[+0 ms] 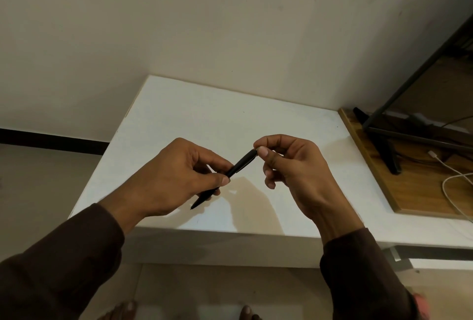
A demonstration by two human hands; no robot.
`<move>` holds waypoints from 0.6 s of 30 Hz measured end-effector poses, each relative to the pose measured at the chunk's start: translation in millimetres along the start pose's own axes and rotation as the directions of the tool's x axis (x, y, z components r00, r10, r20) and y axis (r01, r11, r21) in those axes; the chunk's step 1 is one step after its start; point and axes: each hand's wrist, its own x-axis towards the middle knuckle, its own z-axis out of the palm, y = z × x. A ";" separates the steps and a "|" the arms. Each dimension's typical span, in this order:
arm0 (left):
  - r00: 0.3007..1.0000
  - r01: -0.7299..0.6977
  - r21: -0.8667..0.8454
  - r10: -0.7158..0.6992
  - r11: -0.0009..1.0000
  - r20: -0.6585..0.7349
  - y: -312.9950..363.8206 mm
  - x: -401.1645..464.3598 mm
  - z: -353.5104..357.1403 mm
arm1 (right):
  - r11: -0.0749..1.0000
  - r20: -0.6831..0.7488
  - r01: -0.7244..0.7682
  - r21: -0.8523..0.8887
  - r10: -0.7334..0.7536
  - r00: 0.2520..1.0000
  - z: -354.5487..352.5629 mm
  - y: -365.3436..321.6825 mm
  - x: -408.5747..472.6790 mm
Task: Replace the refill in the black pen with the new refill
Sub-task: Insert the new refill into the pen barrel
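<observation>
While both hands pinch the pen point(231, 171) above the table point(204, 120), left hand point(176, 178) hides its middle, right hand point(294, 166) its cap; a cable point(450, 189) lies far right.

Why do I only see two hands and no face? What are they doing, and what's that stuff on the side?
The camera sits on the person's head and looks down, so you see only their arms. The left hand and the right hand hold one black pen between them, above a white table. The left hand grips the lower part near the tip; the right hand pinches the top end. To the right lies a wooden board with a white cable.
</observation>
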 end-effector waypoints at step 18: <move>1.000 0.012 -0.029 -0.013 0.999 -0.023 7.7 -1.5 0.4 | 0.903 0.078 -0.188 0.387 0.171 0.982 9.7 -6.2 -4.4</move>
